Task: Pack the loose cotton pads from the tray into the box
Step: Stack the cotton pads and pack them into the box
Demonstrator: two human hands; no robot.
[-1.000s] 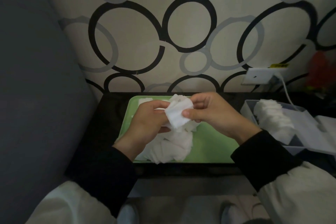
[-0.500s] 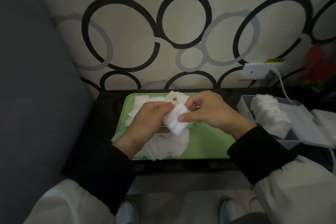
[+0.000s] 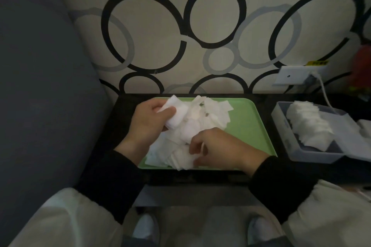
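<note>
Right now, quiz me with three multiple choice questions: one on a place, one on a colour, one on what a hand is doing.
1. Where does the box stand relative to the tray? A. left of it B. right of it C. on it
2. What colour is the tray? A. green B. red C. blue
3. What is the left hand doing? A. lying open and flat B. gripping a wad of pads C. making an empty fist
Answers: 1 B, the box lies past the tray's right edge; 2 A, its bare floor shows light green; 3 B, the hand curls round white pads.
</note>
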